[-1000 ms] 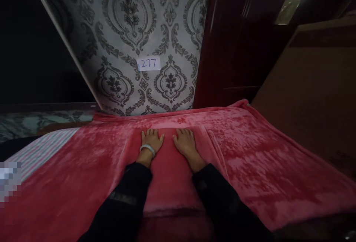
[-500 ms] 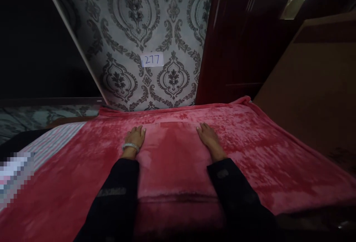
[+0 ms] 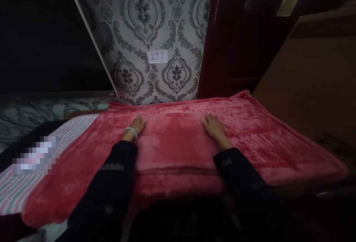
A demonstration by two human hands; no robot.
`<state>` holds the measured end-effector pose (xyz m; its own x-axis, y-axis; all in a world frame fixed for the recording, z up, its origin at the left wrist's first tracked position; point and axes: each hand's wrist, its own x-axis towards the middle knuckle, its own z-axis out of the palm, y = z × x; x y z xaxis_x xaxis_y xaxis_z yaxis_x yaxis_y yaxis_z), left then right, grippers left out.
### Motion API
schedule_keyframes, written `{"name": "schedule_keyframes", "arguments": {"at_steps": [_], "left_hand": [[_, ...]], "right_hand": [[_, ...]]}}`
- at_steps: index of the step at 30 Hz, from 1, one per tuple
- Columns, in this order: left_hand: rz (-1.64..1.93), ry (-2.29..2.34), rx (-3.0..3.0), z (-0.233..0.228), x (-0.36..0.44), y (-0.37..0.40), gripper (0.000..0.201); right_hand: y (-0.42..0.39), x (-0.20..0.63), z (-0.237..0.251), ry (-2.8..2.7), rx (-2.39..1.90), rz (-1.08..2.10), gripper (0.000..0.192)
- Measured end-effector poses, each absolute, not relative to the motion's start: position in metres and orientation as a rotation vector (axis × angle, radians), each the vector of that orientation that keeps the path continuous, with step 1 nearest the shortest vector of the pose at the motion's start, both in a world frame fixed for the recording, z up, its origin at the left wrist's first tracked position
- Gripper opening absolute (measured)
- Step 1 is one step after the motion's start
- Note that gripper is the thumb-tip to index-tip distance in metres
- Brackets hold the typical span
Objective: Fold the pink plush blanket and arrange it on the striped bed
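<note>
A red plush blanket (image 3: 250, 142) lies spread over a bed. My left hand (image 3: 137, 125) rests flat on it, palm down, fingers apart, with a pale bangle on the wrist. My right hand (image 3: 213, 125) lies flat on the blanket too, well to the right of the left one. Both hands sit near the blanket's far edge, close to the wall. Dark sleeves cover both of my forearms. Neither hand holds anything.
A striped sheet (image 3: 16, 190) shows under the blanket at the left. Patterned grey wallpaper (image 3: 144, 19) with a paper label reading 277 (image 3: 157, 56) stands behind the bed. A dark red door (image 3: 236, 38) and a brown wooden panel (image 3: 314, 79) rise at the right.
My hands have slid apart across the blanket, from side by side in the middle to wide apart, and moved a little farther toward the wall. The view has shifted slightly.
</note>
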<state>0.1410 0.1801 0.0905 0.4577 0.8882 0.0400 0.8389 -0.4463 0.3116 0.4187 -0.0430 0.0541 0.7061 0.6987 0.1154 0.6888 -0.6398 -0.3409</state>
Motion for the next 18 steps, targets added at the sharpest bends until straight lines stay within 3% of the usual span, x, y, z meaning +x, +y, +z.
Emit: {"name": "schedule_keyframes", "arguments": {"at_steps": [4, 8, 12, 18], "left_hand": [[0.312, 1.137, 2.859, 0.080, 0.141, 0.091, 0.063], [0.200, 0.797, 3.011, 0.040, 0.144, 0.011, 0.066], [0.235, 0.848, 3.010, 0.018, 0.144, -0.001, 0.068], [0.255, 1.041, 2.986, 0.028, 0.118, 0.014, 0.065]], "right_hand": [[-0.077, 0.345, 0.055, -1.459, -2.405, -0.204, 0.059], [-0.094, 0.286, 0.030, -1.661, -2.351, -0.143, 0.058], [-0.094, 0.278, 0.013, -1.673, -2.364, -0.157, 0.059], [-0.114, 0.310, 0.015, -1.529, -2.487, -0.144, 0.059]]}}
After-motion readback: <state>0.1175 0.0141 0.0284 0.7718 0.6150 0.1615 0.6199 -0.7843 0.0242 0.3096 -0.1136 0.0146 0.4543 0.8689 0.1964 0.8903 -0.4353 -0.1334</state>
